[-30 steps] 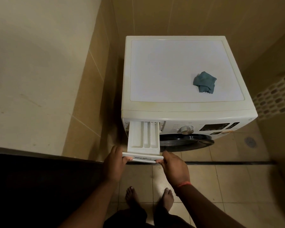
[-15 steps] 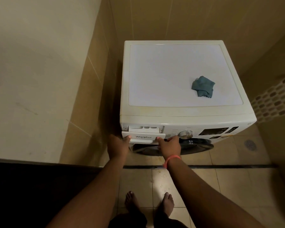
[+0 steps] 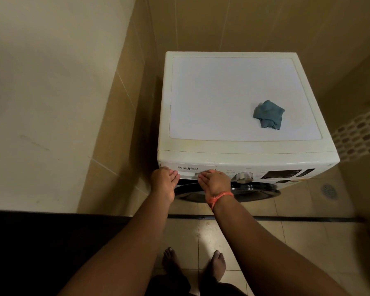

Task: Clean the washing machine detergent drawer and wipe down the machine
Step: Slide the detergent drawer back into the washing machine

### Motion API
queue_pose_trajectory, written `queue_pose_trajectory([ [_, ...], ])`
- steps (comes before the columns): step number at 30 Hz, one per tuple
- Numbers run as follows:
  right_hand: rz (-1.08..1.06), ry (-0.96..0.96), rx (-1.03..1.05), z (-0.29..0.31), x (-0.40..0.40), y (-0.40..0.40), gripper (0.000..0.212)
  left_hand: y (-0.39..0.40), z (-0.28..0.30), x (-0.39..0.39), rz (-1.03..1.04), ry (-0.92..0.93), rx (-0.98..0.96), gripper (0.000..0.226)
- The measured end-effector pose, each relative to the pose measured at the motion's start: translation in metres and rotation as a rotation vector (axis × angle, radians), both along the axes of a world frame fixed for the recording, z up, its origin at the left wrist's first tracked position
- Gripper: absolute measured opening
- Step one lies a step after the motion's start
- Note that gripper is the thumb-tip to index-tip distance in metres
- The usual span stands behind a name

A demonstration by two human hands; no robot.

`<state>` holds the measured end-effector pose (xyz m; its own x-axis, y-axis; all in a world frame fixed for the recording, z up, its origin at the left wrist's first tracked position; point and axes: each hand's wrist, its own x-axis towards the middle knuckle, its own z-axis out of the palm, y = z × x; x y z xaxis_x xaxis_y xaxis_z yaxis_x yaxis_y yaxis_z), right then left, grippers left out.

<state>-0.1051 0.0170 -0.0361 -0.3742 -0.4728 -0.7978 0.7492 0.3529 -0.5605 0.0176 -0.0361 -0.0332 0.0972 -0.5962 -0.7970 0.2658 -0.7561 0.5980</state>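
The detergent drawer (image 3: 187,169) is seen pushed all the way into the front of the white washing machine (image 3: 239,146), at the top left corner. The left hand (image 3: 164,182) is pressed flat on the drawer's left end, with straight fingers and nothing held. The right hand (image 3: 214,182) is laid flat on the drawer's right end, fingers straight too. A red band (image 3: 220,198) is worn on that wrist. A crumpled blue cloth (image 3: 268,114) is left on top of the machine, far from both hands. A silver knob (image 3: 244,177) is seen just right of the right hand. 2 bare feet (image 3: 193,262) are seen on the tiled floor (image 3: 265,248).
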Motion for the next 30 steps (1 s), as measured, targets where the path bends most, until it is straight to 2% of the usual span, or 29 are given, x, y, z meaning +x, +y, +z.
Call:
queue_pose_trajectory([
  [6,0.038,-0.087,0.047,-0.003,0.002,0.002,0.033,0.003,0.004,-0.004,0.032,0.1,0.036,0.043],
  [10,-0.027,-0.139,0.066,-0.005,0.009,0.001,0.038,0.0,0.0,-0.008,0.07,0.166,0.058,0.062],
  [14,-0.096,-0.191,0.035,-0.011,0.012,-0.01,0.031,-0.001,-0.002,-0.009,0.162,0.264,0.071,0.077],
  [20,-0.198,-0.249,0.012,-0.017,0.013,-0.015,0.022,0.0,-0.008,-0.01,0.245,0.367,0.092,0.081],
  [30,-0.108,-0.276,0.031,-0.031,0.022,0.018,0.018,0.026,-0.019,0.006,0.242,0.376,0.146,0.088],
])
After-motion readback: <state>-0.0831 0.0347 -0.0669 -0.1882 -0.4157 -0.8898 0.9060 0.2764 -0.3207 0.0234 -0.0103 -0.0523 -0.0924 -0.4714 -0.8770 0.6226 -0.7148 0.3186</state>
